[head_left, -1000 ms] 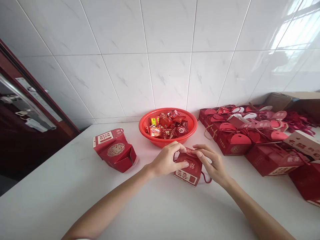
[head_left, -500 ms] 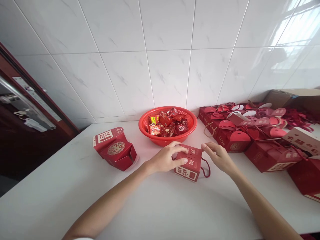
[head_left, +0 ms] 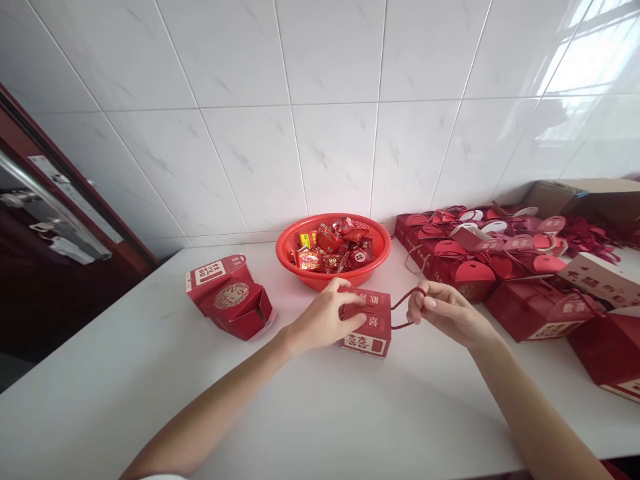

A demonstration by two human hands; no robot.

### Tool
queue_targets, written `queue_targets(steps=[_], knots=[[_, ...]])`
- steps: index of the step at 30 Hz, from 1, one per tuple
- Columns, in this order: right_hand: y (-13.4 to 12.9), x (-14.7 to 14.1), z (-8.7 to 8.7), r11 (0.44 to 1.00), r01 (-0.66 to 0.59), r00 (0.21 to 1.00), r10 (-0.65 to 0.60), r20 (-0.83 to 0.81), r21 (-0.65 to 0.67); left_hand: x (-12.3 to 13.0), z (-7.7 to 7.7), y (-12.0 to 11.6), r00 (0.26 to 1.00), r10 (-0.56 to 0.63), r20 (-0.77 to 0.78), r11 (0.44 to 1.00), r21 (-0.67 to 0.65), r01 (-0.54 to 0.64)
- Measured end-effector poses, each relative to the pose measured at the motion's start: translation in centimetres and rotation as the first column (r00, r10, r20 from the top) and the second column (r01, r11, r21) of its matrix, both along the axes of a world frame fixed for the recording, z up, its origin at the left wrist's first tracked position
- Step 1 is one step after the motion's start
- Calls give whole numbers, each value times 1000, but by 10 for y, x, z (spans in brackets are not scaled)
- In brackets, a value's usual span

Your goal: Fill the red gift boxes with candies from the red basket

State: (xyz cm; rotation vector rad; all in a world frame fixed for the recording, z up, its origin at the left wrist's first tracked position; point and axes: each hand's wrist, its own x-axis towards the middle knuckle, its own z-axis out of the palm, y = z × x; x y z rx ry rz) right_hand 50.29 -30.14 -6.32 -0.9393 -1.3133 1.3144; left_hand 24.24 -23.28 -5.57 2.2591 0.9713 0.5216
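Observation:
A small red gift box (head_left: 373, 328) with white lettering stands on the white countertop (head_left: 300, 413) in front of me. My left hand (head_left: 320, 321) grips its left side, thumb on the front and fingers on the lid. My right hand (head_left: 443, 310) pinches the box's dark red cord handle (head_left: 403, 308) and holds it out to the right of the box. Just behind the box sits a red plastic basket (head_left: 333, 249) filled with wrapped candies.
A second red box (head_left: 230, 298) lies open on its side at the left. Many closed red gift boxes (head_left: 505, 273) crowd the right side, with a cardboard carton (head_left: 585, 195) behind them. A tiled wall backs the counter; a dark door (head_left: 45, 220) stands at the left.
My right hand left the box's lid, took hold of the cord handle and drew it out to the right. The lid now lies flat and shut. My left hand stayed on the box.

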Motion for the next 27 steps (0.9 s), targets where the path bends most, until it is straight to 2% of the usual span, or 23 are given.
queue_targets(steps=[3, 7, 11, 13, 15, 17, 20, 23, 27], knots=[[1, -6, -1, 1000, 17, 999, -17, -37, 23, 1, -2, -1, 999, -1, 35, 1000, 19, 0], [4, -20, -6, 999, -21, 989, 14, 146, 42, 2, -4, -2, 995, -15, 96, 1000, -16, 16], [6, -30, -13, 999, -36, 970, 27, 242, 33, 1, -2, 3, 986, -12, 165, 990, -135, 35], [6, -32, -16, 999, -35, 969, 27, 246, 29, -1, 5, 8, 973, 30, 227, 950, -311, 43], [6, -32, -17, 999, -42, 966, 37, 256, 17, -6, 16, 13, 940, 87, 329, 857, -506, 98], [5, -31, -14, 999, -43, 958, 38, 283, 10, -12, 30, 16, 878, 137, 459, 784, -592, 187], [5, -29, -3, 999, -47, 937, 37, 346, 21, -22, 49, 13, 798, 123, 590, 790, -545, 281], [5, -28, 19, 995, -23, 925, -16, 379, 98, -27, 60, 1, 817, 23, 577, 825, -473, 310], [6, -41, 50, 971, 48, 893, -146, 426, 232, -25, 62, -15, 845, -74, 530, 829, -438, 347]])
